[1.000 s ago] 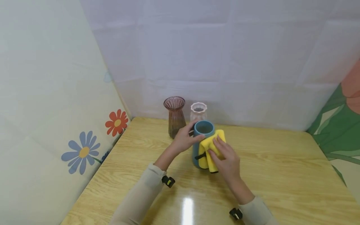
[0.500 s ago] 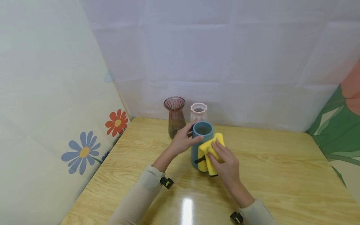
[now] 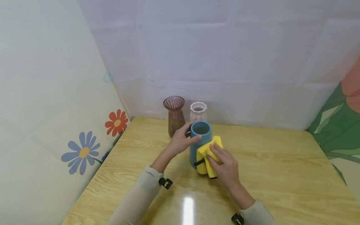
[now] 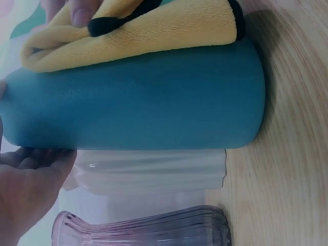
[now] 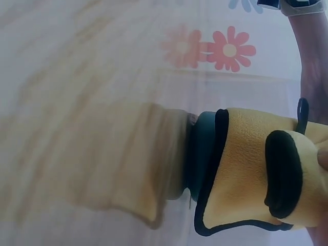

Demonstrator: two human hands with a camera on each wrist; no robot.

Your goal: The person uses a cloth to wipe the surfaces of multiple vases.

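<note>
A blue vase (image 3: 193, 153) stands upright on the table, its round mouth facing up. My left hand (image 3: 179, 142) grips it near the top, thumb on the near side; in the left wrist view that hand (image 4: 31, 189) lies at the vase's upper end. With bent fingers and thumb my right hand (image 3: 227, 165) holds a folded yellow cloth (image 3: 205, 153) against the vase's right front. Dark trim edges the cloth (image 5: 246, 159) in the right wrist view, where only a bit of the hand shows at the right border.
Behind the blue vase stand a purple ribbed glass vase (image 3: 176, 117) and a white vase with a scalloped rim (image 3: 198, 115), the latter partly hidden. The wooden table (image 3: 270, 162) meets a pale cloth backdrop (image 3: 185, 56) at its far edge. Flower-printed sheets hang at both sides.
The blue vase has shifted slightly left, with my left hand on it. My right hand and the yellow cloth have slid a little down and left along with it.
</note>
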